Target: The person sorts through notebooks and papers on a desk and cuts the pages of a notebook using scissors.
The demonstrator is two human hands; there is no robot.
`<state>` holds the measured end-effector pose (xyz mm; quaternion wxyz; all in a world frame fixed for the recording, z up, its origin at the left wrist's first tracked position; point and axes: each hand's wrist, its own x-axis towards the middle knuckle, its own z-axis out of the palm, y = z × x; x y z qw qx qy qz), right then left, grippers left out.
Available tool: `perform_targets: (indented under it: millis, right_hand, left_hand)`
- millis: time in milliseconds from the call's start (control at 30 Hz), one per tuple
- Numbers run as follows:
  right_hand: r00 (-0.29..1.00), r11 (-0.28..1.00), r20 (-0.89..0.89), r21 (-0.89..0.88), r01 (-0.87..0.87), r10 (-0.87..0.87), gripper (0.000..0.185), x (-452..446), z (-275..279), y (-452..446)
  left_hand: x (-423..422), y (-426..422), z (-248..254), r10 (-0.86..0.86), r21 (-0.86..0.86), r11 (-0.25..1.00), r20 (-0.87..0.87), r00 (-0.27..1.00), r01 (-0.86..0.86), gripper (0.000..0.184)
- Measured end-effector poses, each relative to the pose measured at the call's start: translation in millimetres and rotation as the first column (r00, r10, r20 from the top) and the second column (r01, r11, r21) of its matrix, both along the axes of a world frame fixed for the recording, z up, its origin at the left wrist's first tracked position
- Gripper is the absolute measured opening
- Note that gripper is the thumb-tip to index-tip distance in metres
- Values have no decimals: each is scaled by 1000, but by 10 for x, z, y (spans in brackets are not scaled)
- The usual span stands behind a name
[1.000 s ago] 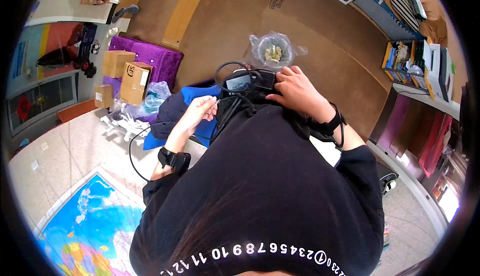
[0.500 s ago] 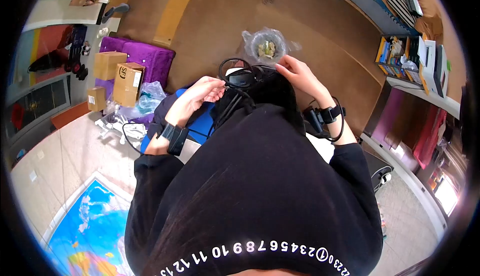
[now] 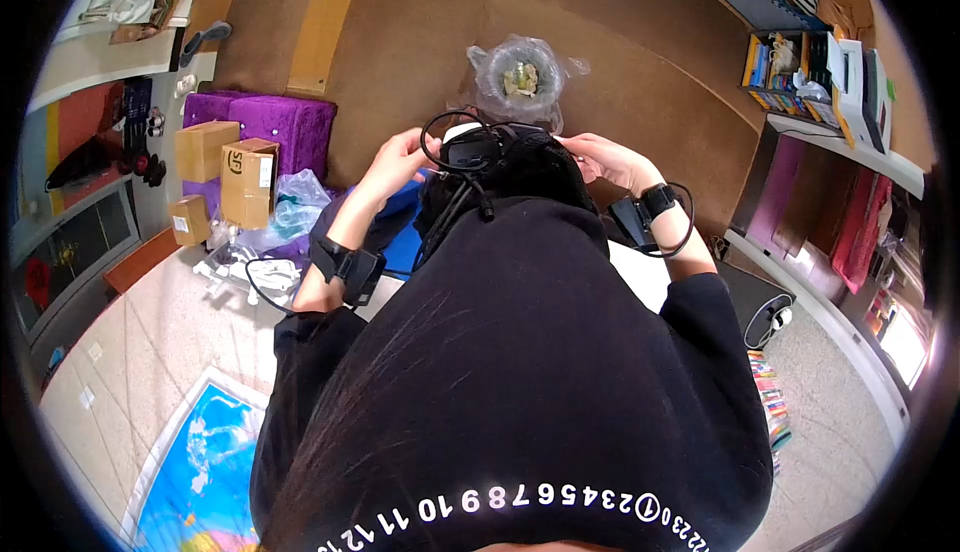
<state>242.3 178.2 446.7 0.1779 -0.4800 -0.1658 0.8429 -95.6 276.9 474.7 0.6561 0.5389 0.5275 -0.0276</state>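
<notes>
My left hand (image 3: 403,160) is bent inward beside a looped black cable (image 3: 430,142), its fingers closed and their tips partly hidden. On the other side, my right hand (image 3: 615,162) has curled fingers at the edge of the black clothing (image 3: 555,174). What either hand holds, if anything, cannot be made out. Between them, a black device (image 3: 475,150) with cables rests against my front. Beyond the hands stands a bin (image 3: 490,80) lined with a clear bag, with crumpled pale and greenish scraps inside.
Cardboard boxes (image 3: 248,184) and a purple tufted seat (image 3: 300,137) are at the left, near a plastic bag (image 3: 298,207). A bookshelf (image 3: 790,72) stands at the right. A brown surface (image 3: 400,42) stretches ahead. Black straps with devices (image 3: 340,264) are on both wrists.
My left hand has turned, its fingers moving further behind the cable loop. My right hand has drawn lower and its fingers are more curled. The view has shifted slightly.
</notes>
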Motion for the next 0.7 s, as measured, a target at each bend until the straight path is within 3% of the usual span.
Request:
perform_targets:
  millis: [67,167,200,300,333,433,533,600,700]
  right_hand:
    - [999,999,6,16,47,-47,30,-10,68,0]
    - [987,992,103,61,113,-119,29,-91,243,4]
    - [987,989,91,72,126,-132,29,-95,225,2]
    - [968,971,79,54,235,-239,27,-98,230,55]
    - [955,959,79,39,282,-284,27,-99,240,88]
    - [971,967,76,140,214,-226,28,-147,304,181]
    - [956,966,163,126,225,-244,32,-343,416,391]
    - [942,971,248,132,198,-226,33,-480,363,524]
    - [926,968,378,237,-88,-9,34,-650,359,799]
  left_hand:
    - [-64,-25,-317,21,259,965,61,998,-36,28]
    - [30,49,-615,37,143,987,205,978,-68,31]
    - [94,78,-708,141,-109,988,351,926,-109,32]
    - [203,192,-798,3,-128,989,518,855,74,31]
    - [240,184,-763,15,-179,980,505,863,88,28]
    - [294,217,-694,113,-400,913,433,894,78,32]
    - [288,190,-811,92,-306,950,473,876,65,27]
    - [219,174,-898,141,-364,931,425,894,26,31]
    - [20,193,-951,162,-381,924,483,860,40,34]
